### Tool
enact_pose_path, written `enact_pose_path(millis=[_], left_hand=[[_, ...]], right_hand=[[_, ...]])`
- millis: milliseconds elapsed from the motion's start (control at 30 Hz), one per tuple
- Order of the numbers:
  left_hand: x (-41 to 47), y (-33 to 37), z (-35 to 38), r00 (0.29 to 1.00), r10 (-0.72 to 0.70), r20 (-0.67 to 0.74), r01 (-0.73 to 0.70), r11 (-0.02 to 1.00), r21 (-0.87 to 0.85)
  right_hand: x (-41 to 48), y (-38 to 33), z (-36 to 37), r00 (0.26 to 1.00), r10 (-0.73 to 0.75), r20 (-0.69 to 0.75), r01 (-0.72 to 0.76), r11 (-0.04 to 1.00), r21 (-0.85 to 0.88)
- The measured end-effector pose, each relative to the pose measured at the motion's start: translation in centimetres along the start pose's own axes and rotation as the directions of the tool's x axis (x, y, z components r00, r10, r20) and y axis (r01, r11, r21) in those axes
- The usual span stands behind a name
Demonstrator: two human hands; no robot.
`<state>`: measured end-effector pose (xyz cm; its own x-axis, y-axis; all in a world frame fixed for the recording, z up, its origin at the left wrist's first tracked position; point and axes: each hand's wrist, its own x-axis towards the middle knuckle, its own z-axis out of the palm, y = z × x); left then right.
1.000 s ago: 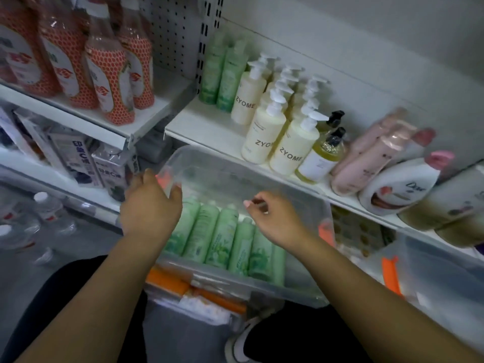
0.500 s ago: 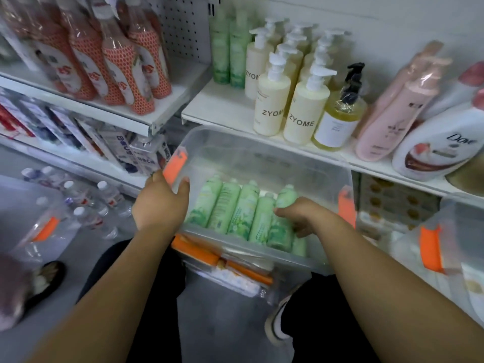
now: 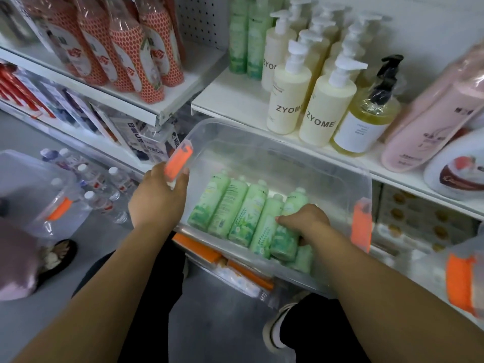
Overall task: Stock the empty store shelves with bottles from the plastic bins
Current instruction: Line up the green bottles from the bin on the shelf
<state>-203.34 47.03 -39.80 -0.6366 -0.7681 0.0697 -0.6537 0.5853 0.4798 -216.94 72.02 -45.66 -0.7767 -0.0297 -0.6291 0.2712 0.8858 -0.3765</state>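
Step in hand: picking stock. The left hand grips the clear bin by its rim at the orange latch. The right hand, inside the bin, curls round one green bottle. Judged next: lift it clear and stand it on the shelf above both hands, beside the upright green pair.

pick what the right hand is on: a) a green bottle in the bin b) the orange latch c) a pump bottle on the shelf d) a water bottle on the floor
a: the right hand curls round a green bottle lying in the clear bin, while the left hand grips its rim.
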Motion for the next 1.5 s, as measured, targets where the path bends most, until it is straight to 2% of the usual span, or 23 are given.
enact_pose_path(millis=[167,267,433,633,800,900,967,1067,1133,1200,1333,1500], left_hand=[[-0.1,-0.2,0.1,1.000,-0.010,-0.015,0.010,1.000,-0.021],[0.0,-0.6,0.0,0.999,-0.034,-0.025,0.032,0.995,-0.090],[0.2,-1.0,0.0,0.998,-0.050,-0.040,0.042,0.980,-0.193],[2.2,-1.7,-0.1,0.995,-0.103,0.012,0.100,0.930,-0.354],[5.8,-2.9,-0.7,0.956,-0.260,0.135,0.287,0.745,-0.603],[7.5,-2.2,-0.6,0.951,-0.209,0.228,0.307,0.716,-0.627],[8.7,-1.9,-0.6,0.943,-0.140,0.301,0.312,0.685,-0.658],[9.9,-1.7,-0.8,0.915,-0.024,0.402,0.316,0.663,-0.679],[10.6,-1.6,-0.9,0.904,0.007,0.427,0.314,0.667,-0.676],[11.3,-1.5,-0.7,0.888,0.031,0.459,0.330,0.653,-0.682],[12.6,-1.5,0.1,0.861,0.082,0.502,0.339,0.644,-0.686],[13.2,-0.8,1.5,0.859,0.169,0.483,0.251,0.682,-0.686]], right_hand=[[-1.6,-1.0,-0.6,0.999,-0.009,0.048,-0.001,0.980,0.197],[-3.2,-2.7,-0.4,0.989,-0.085,0.121,0.028,0.912,0.410],[-6.1,-5.7,-0.2,0.924,-0.266,0.273,0.062,0.813,0.579],[-8.3,-7.2,0.0,0.906,-0.388,0.166,0.190,0.726,0.661],[-10.1,-10.3,-0.8,0.899,-0.438,0.025,0.278,0.613,0.739],[-10.5,-14.1,-2.0,0.863,-0.479,-0.160,0.461,0.619,0.636],[-10.5,-17.2,-2.9,0.810,-0.508,-0.292,0.578,0.611,0.540],[-8.8,-21.7,-4.2,0.736,-0.498,-0.459,0.677,0.560,0.477],[-6.8,-24.0,-4.8,0.694,-0.459,-0.554,0.712,0.548,0.438],[-4.3,-25.3,-5.2,0.668,-0.422,-0.613,0.719,0.580,0.384],[-0.3,-26.5,-5.4,0.618,-0.380,-0.689,0.687,0.686,0.238],[2.3,-26.7,-5.0,0.542,-0.412,-0.732,0.712,0.688,0.141]])
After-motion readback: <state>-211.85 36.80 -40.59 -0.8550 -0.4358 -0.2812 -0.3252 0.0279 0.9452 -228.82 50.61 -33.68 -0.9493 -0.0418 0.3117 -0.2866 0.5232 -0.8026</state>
